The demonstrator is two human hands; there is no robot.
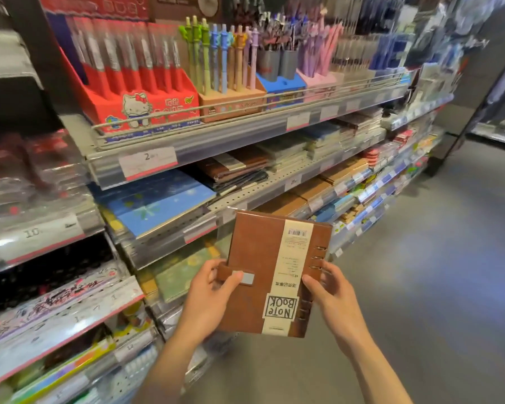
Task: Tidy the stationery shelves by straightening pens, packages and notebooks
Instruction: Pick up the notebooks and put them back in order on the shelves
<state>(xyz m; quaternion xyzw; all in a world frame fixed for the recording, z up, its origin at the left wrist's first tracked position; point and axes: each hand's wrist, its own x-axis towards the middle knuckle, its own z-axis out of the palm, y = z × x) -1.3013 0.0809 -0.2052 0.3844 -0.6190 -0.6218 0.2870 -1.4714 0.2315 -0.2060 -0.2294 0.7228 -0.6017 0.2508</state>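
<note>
Two hands, left hand (pixel 213 290) and right hand (pixel 331 293), grip the brown ring-binder notebook (pixel 271 272); next, reshelve it squarely on the brown notebook stack (pixel 236 167).

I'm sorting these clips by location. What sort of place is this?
Most likely a shop's stationery aisle: price labels on the shelf edges, pens in display boxes, stacked notebooks below, and a banded, barcoded brown notebook held in both hands.

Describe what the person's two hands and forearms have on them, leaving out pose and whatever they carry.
Both the left hand and the right hand are bare: no gloves, rings, watch or bracelet show. The forearms are uncovered down to the frame's bottom edge, with no sleeve or cuff in view.
</note>
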